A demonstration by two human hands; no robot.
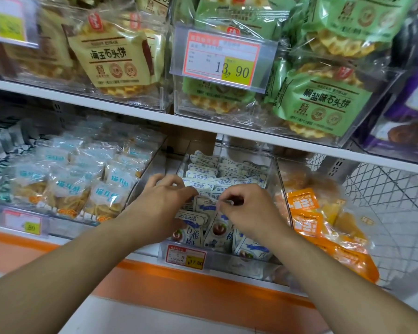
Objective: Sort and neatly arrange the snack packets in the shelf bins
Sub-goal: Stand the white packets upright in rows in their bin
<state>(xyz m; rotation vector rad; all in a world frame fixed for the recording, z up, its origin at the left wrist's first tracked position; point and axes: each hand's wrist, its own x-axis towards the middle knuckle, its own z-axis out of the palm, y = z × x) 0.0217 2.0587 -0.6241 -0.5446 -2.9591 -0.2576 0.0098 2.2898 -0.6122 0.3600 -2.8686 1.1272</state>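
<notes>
Both forearms reach into the middle clear bin point(273, 169). Left hand point(163, 201) and right hand point(249, 208), fingers curled, pinch one white-and-blue packet point(206, 206) between them, probably to stand it upright among the rows of white-and-blue packets point(203, 175) behind.

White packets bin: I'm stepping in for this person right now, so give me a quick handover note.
Left hand: fingers curled on the white packets in the clear middle bin.
Right hand: pinching one white packet's top edge mid-bin.
Done: back rows stand in fairly even lines.
Left: front packets lie tilted and overlapping; straighten them. The orange packets to the right spill over their bin's front; the pale blue packets to the left look loosely piled.
</notes>
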